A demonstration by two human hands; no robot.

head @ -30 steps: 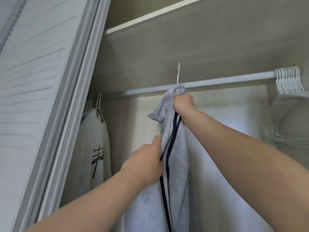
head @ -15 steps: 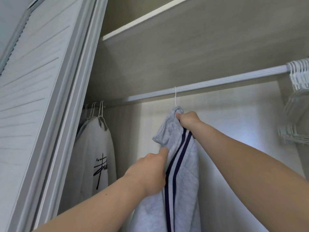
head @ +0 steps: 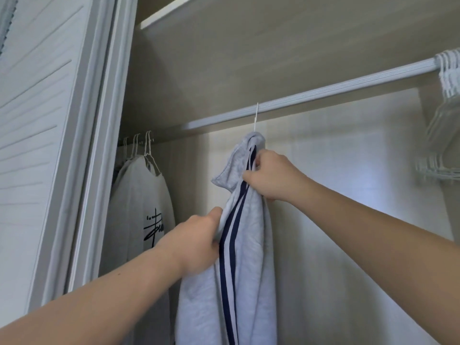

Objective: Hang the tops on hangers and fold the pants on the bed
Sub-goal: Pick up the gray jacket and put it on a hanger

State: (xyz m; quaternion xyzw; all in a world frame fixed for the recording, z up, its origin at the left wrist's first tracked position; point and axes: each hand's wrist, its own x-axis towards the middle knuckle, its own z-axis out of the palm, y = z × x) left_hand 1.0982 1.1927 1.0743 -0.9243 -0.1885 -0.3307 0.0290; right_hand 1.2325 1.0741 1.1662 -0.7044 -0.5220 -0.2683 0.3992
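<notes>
A light grey top [head: 249,257] with two navy stripes hangs from a white hanger, whose hook [head: 256,117] sits over the grey wardrobe rail [head: 323,92]. My right hand [head: 271,178] grips the fabric just below the collar, near the hook. Lower down, my left hand [head: 196,242] holds the top's left edge beside the stripes. The hanger's body is hidden inside the top.
A white top with a black print [head: 146,215] hangs with a few other hangers at the rail's left end. Several bare white hangers [head: 445,115] bunch at the right end. A louvred sliding door [head: 42,145] stands at the left, a shelf above.
The hanger's hook has gone onto the rail and the top now hangs from it. My right hand slid down from the collar's top to just below it.
</notes>
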